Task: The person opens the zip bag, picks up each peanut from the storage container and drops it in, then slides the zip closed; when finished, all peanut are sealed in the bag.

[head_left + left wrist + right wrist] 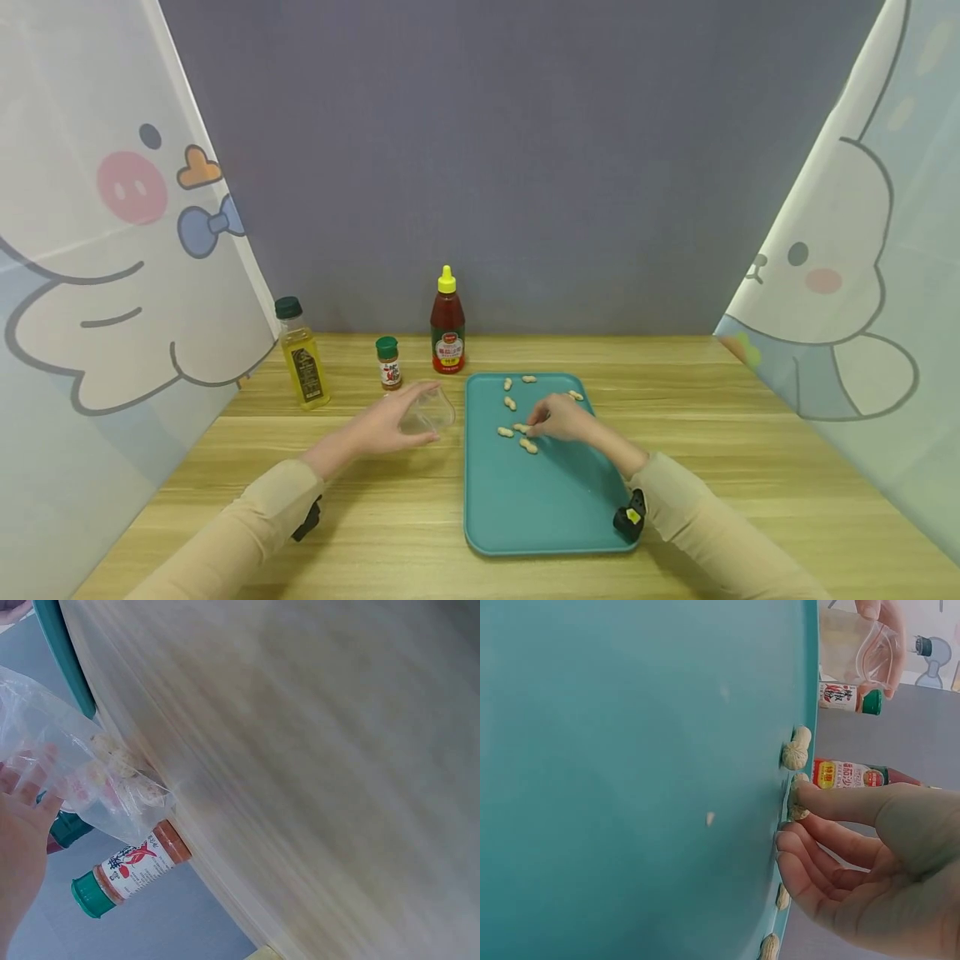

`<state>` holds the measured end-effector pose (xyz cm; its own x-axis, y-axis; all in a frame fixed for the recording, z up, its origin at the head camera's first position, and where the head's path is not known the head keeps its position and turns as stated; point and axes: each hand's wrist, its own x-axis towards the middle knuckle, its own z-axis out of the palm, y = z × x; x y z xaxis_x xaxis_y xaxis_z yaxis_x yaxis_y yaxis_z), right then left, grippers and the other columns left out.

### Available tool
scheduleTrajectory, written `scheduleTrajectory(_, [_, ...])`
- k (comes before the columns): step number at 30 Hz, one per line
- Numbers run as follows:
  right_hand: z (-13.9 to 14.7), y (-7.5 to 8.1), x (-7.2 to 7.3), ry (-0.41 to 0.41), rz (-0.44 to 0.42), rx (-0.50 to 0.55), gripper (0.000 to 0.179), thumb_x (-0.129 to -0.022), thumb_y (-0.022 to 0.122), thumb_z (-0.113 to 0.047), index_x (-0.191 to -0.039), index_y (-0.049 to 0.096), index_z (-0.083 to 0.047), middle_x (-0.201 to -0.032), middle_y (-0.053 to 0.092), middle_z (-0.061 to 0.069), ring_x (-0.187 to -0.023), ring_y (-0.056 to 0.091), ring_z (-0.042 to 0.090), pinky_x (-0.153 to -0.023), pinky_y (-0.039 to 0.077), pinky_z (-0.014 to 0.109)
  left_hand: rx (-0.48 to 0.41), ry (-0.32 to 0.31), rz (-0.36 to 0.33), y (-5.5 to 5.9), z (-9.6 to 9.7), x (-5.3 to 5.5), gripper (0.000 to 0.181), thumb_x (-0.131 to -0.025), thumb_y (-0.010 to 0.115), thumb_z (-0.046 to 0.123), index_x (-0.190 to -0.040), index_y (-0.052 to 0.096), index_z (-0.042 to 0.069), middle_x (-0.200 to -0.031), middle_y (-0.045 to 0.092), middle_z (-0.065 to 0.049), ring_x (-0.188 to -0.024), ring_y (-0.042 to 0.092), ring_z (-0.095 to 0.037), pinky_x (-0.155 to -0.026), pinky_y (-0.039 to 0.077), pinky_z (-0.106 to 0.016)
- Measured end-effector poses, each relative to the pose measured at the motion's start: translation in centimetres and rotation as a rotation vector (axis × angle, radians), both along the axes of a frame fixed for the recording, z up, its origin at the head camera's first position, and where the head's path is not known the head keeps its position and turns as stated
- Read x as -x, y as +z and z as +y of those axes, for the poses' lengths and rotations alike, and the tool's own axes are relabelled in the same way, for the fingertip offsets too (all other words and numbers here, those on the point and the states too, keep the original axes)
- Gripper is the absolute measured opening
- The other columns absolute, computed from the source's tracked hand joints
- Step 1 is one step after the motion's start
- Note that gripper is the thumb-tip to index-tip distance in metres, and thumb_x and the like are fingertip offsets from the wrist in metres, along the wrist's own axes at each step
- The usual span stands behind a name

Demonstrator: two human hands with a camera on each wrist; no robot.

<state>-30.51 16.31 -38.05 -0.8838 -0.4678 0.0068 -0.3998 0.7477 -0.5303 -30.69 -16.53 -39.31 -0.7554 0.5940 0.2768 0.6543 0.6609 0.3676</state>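
Just right of centre in the frame, the right hand (558, 417) pinches a peanut (521, 427) on the teal tray (551, 508), with broad room down to its bottom rim; past the left rim, the left hand (386, 423), well apart, holds a clear plastic bag (435, 410)

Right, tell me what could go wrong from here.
The peanut pinched by the right hand could slip free. The clear bag held by the left hand looks thin, so its mouth might sag shut. The spice jar stands close behind that hand and could be bumped.
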Motion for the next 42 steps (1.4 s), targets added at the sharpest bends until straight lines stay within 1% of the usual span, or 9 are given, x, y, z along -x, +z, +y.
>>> scheduleTrajectory(9, [-0.1,0.3,0.1,-0.009,0.02,0.009,0.013,-0.086,0.068,-0.015,-0.092,0.071,-0.005,-0.083,0.068,0.003,-0.071,0.059,0.011,-0.058,0.048,0.024,-0.002,-0.001,-0.006,0.1,0.1,-0.1,0.082,-0.08,0.066,0.053,-0.145,0.033,0.014,-0.135,0.05,-0.006,-0.117,0.054,-0.024,-0.097,0.046,-0.048])
scheduleTrajectory(16, [-1.0,1.2,0.5,-0.01,0.075,0.025,0.015,-0.087,0.067,-0.02,-0.095,0.072,-0.008,-0.087,0.069,0.001,-0.073,0.059,0.01,-0.06,0.049,0.023,-0.004,0.0,0.001,0.0,0.1,-0.1,0.081,-0.08,0.066,0.053,-0.145,0.033,0.017,-0.134,0.05,-0.005,-0.117,0.054,-0.022,-0.098,0.045,-0.047])
scheduleTrajectory(22, [-2.7,2.1,0.6,0.004,0.113,0.026,0.014,-0.087,0.067,-0.02,-0.097,0.072,-0.01,-0.091,0.069,0.001,-0.075,0.059,0.011,-0.061,0.048,0.023,-0.013,-0.014,0.022,-0.1,0.1,0.0,0.081,-0.08,0.068,0.052,-0.144,0.034,0.015,-0.134,0.051,-0.004,-0.117,0.054,-0.021,-0.098,0.045,-0.046])
scheduleTrajectory(26, [-4.1,2.6,0.7,0.025,0.128,0.061,0.014,-0.087,0.066,-0.021,-0.095,0.072,-0.011,-0.09,0.069,0.001,-0.075,0.06,0.011,-0.061,0.049,0.023,-0.013,-0.02,0.029,-0.1,0.1,0.0,0.081,-0.08,0.067,0.053,-0.144,0.034,0.016,-0.134,0.05,-0.004,-0.117,0.054,-0.021,-0.098,0.046,-0.045])
scheduleTrajectory(30, [-5.6,3.1,0.6,0.059,0.124,0.095,0.014,-0.088,0.066,-0.021,-0.095,0.072,-0.01,-0.09,0.07,0.002,-0.074,0.06,0.011,-0.06,0.05,0.023,-0.027,-0.027,0.015,0.1,0.2,-0.1,0.081,-0.08,0.068,0.051,-0.144,0.034,0.015,-0.134,0.05,-0.005,-0.116,0.054,-0.022,-0.097,0.046,-0.046])
scheduleTrajectory(34, [-7.1,3.6,0.4,0.087,0.11,0.104,0.013,-0.087,0.067,-0.019,-0.095,0.072,-0.009,-0.087,0.07,0.002,-0.07,0.06,0.01,-0.059,0.049,0.021,-0.034,-0.023,0.005,0.2,0.2,-0.2,0.08,-0.08,0.069,0.049,-0.144,0.034,0.015,-0.134,0.05,-0.005,-0.116,0.054,-0.024,-0.096,0.047,-0.047])
scheduleTrajectory(38, [-8.6,3.7,0.3,0.115,0.097,0.115,0.015,-0.087,0.067,-0.019,-0.095,0.072,-0.008,-0.085,0.07,0.003,-0.068,0.06,0.009,-0.059,0.049,0.02,-0.034,-0.021,-0.003,0.3,0.2,-0.2,0.079,-0.081,0.069,0.048,-0.144,0.034,0.016,-0.133,0.05,-0.004,-0.116,0.054,-0.025,-0.094,0.048,-0.046])
scheduleTrajectory(42, [-9.6,3.3,0.1,0.14,0.081,0.12,0.015,-0.087,0.067,-0.018,-0.095,0.072,-0.007,-0.083,0.07,0.004,-0.069,0.062,0.012,-0.057,0.049,0.019,-0.029,-0.02,-0.017,0.3,0.2,-0.3,0.079,-0.081,0.068,0.049,-0.145,0.034,0.016,-0.134,0.049,-0.004,-0.116,0.054,-0.024,-0.092,0.048,-0.045])
